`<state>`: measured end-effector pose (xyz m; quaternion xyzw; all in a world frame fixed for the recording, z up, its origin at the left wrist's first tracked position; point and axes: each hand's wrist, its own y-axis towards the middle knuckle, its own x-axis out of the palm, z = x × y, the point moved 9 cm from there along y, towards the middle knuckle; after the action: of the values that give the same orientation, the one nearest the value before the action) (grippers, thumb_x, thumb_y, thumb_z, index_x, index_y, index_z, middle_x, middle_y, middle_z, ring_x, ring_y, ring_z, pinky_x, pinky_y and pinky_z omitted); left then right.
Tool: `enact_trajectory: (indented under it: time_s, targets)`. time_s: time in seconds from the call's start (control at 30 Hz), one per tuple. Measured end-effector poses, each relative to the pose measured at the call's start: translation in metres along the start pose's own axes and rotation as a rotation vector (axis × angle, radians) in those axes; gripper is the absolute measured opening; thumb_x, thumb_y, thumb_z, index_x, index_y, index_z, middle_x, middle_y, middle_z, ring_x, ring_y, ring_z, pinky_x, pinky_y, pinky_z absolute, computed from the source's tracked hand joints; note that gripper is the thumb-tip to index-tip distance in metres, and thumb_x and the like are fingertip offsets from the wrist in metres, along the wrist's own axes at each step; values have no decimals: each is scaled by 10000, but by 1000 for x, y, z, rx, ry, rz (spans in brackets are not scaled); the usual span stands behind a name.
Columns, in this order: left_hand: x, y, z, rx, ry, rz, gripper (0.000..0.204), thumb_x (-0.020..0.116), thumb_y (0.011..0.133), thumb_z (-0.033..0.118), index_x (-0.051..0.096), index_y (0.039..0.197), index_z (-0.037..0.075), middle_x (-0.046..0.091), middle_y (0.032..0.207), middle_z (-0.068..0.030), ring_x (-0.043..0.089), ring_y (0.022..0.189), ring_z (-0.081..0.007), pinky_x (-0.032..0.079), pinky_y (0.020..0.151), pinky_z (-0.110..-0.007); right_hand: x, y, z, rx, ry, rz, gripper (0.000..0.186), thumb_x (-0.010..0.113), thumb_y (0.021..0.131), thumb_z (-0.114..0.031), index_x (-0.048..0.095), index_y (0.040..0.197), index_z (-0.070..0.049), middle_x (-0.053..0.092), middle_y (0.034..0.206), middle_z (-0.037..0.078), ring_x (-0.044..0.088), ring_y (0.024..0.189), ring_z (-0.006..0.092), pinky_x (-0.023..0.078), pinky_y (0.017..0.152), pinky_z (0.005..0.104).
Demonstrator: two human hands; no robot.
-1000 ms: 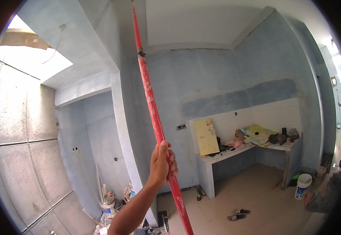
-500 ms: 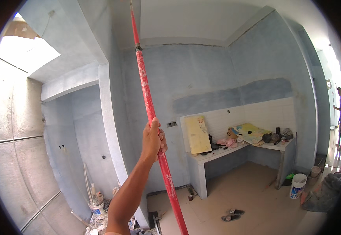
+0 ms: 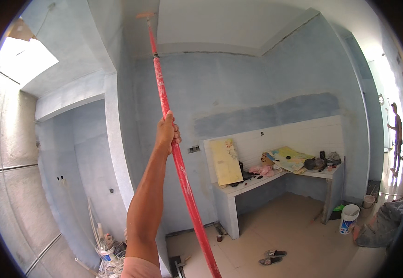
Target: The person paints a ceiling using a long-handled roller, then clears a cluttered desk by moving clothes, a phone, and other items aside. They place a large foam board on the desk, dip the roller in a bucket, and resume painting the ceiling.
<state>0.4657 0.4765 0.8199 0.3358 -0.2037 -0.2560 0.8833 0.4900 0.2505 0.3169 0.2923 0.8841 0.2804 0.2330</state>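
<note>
Long red paint-worn pole (image 3: 187, 185) slants up mid-view, flat orange head (image 3: 145, 15) near the pale ceiling (image 3: 201, 23); left to right: bare left hand (image 3: 165, 135) clamped round pole, yellow rectangular board (image 3: 224, 164) propped on white-topped counter (image 3: 233, 189), dark sandals (image 3: 271, 261) on tan floor (image 3: 312, 250), white bucket (image 3: 349, 214); right hand out of view, can't tell its state

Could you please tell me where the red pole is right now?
In the head view, the red pole slants mostly left of centre, held in the left hand, left of the counter where the yellow board leans.

Blue-grey walls (image 3: 238, 78), tan floor (image 3: 252, 248), L-shaped counter (image 3: 227, 211)
</note>
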Motion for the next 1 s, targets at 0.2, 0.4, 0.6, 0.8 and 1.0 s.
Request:
enact_trajectory:
  time_s: [0.2, 0.4, 0.6, 0.8, 1.0]
  targets:
    - [15, -33, 11, 19, 25, -45, 307, 449, 972, 396, 377, 936, 99, 372, 607, 21, 370, 408, -73, 338, 350, -247, -10, -26, -1, -34, 38, 31, 310, 555, 921, -315, 575, 938, -6, 562, 585, 176, 539, 476, 372, 407, 437, 427]
    - [48, -117, 32, 41, -1, -90, 296, 439, 980, 398, 385, 945, 109, 380, 600, 25, 358, 391, -66, 333, 339, -235, -31, -91, 0, 63, 58, -5, 259, 578, 902, -263, 575, 911, -5, 545, 589, 169, 497, 460, 302, 390, 444, 404]
    - [83, -182, 45, 36, -372, -276, 273, 430, 988, 357, 444, 1017, 86, 391, 600, 23, 350, 370, -58, 317, 292, -214, -55, -156, 5, 111, -7, -61, 255, 597, 902, -255, 580, 832, -11, 501, 550, 92, 447, 447, 218, 362, 424, 378]
    - [110, -232, 35, -93, -481, -341, 194, 469, 970, 267, 425, 1065, 104, 391, 599, 14, 353, 342, -76, 344, 276, -242, -65, -228, 27, 411, 468, -346, 227, 607, 918, -253, 519, 780, -96, 447, 571, -66, 404, 507, 125, 344, 450, 290]
    - [95, -279, 47, 223, 403, 112, 171, 497, 960, 198, 411, 1040, 73, 440, 664, 2, 455, 397, -79, 391, 316, -247, -114, -264, -3, 280, 35, 172, 253, 568, 924, -311, 547, 886, -62, 432, 557, -4, 387, 502, 154, 344, 451, 314]
